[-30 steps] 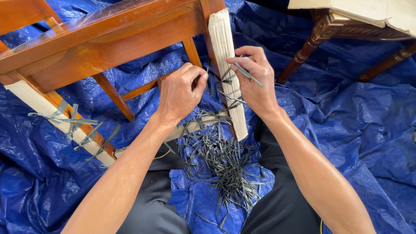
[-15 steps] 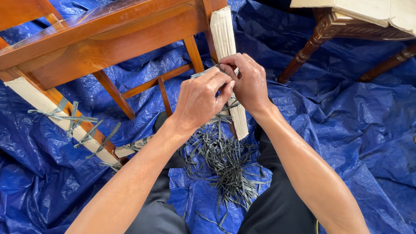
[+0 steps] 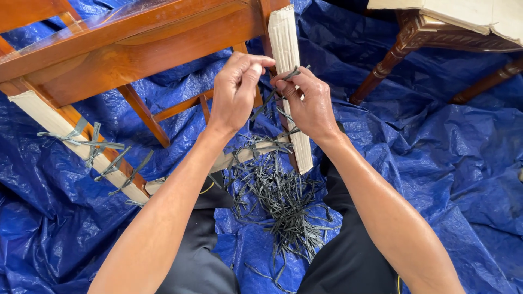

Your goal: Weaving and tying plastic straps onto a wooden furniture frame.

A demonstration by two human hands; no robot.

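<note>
Since half a sec ago your hands rose; left hand [image 3: 235, 90] & right hand [image 3: 308, 100] both pinch a dark strap [image 3: 272, 95] taut vs the paper-wrapped chair leg [image 3: 289, 65], cinching the wrap

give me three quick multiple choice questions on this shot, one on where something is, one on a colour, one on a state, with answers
1. Where does the pile of loose dark strips lie?
A. on the blue tarp between the person's legs
B. on top of the wooden chair frame
C. on the second chair at the upper right

2. What colour is the tarp under everything?
A. green
B. blue
C. grey

3. What are the left hand and right hand doing?
A. resting flat on the tarp
B. both pinching a dark strip at the paper-wrapped chair leg
C. lifting the chair off the floor

Answers: 1 A, the strips spread on the tarp in front of the knees. 2 B, it is bright blue throughout. 3 B, fingers of both hands close on a strip against the wrapped leg.
</note>
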